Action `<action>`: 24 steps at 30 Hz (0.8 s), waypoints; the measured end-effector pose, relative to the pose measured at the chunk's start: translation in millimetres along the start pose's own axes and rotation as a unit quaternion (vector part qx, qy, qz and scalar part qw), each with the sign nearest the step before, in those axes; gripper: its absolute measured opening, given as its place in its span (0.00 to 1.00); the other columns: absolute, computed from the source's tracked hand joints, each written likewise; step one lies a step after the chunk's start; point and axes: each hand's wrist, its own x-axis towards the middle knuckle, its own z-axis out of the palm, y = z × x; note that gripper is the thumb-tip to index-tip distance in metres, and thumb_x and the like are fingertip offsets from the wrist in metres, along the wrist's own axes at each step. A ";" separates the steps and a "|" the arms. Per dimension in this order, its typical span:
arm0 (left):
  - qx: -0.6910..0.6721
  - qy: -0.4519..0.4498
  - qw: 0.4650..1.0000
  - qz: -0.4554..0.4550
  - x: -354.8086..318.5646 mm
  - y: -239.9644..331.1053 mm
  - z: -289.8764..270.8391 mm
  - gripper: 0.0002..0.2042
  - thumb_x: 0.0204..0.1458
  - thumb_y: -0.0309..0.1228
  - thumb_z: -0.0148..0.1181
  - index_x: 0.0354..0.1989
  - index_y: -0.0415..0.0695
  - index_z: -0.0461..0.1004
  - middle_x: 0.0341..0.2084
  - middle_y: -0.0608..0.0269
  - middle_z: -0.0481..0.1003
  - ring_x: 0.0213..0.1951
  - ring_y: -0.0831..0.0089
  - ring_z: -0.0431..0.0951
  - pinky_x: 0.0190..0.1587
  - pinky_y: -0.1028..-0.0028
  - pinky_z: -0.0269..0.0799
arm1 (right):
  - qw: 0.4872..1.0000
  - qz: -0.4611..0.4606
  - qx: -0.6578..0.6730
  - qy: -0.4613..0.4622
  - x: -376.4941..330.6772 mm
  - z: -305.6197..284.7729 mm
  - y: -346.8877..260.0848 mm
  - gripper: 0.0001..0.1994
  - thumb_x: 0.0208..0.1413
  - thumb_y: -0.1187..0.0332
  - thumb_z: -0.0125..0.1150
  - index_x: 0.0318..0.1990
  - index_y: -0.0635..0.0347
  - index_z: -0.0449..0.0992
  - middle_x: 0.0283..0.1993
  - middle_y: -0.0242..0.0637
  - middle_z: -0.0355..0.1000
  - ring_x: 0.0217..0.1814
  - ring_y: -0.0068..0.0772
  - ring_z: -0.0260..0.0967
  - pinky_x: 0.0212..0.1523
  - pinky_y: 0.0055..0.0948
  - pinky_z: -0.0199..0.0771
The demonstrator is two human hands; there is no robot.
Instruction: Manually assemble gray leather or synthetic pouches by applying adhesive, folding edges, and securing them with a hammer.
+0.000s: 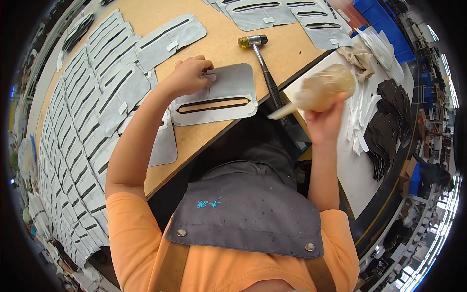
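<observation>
Holding a bottle out over the gap to the right of the panel, the right hand has its fingers wrapped about the side of it; the bottle is blurred and tilted, its nozzle pointing down and leftward from the grip, across the view of the mallet; whether nozzle and mallet touch, I cannot tell; the left hand lies over the panel's upper left part, fingers curled beside a small white tab; whether they pinch anything or merely press, I cannot tell.

The panel is grey, flat on the table, left of the bottle grip; its dark-edged slot runs just below the left hand; the mallet lies between the two hands, head away from the person, handle reaching over the table's edge; left of the left hand spread rows of similar panels; right of the bottle grip, on a white board, lie white strips, dark pieces and, farther off, a beige cloth.
</observation>
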 end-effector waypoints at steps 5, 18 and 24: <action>-0.307 0.070 0.947 -0.065 -36.7 14.8 -51.8 0.17 0.54 0.31 0.60 0.51 0.40 0.70 0.40 0.60 0.74 0.44 0.72 0.73 0.49 0.72 0.67 | 0.929 0.090 0.301 -0.197 16.8 -27.4 -28.7 0.36 0.56 0.43 0.59 0.62 0.62 0.61 0.57 0.53 0.66 0.18 0.26 0.61 0.20 0.21 0.64; -0.400 -0.225 0.871 -0.173 -127.3 47.0 19.8 0.12 0.62 0.36 0.52 0.39 0.38 0.74 0.27 0.57 0.76 0.28 0.68 0.79 0.30 0.71 0.75 | 0.996 0.034 -0.036 -0.074 24.2 -12.2 25.6 0.32 0.56 0.41 0.57 0.59 0.55 0.65 0.57 0.50 0.69 0.46 0.32 0.73 0.33 0.27 0.75; -0.027 0.286 0.958 0.021 -48.8 21.7 66.8 0.07 0.51 0.27 0.60 0.37 0.43 0.72 0.34 0.58 0.70 0.40 0.59 0.69 0.43 0.63 0.62 | 0.975 -0.044 -0.182 -0.120 26.3 26.9 48.9 0.30 0.56 0.46 0.62 0.54 0.63 0.66 0.44 0.40 0.74 0.37 0.37 0.76 0.37 0.33 0.77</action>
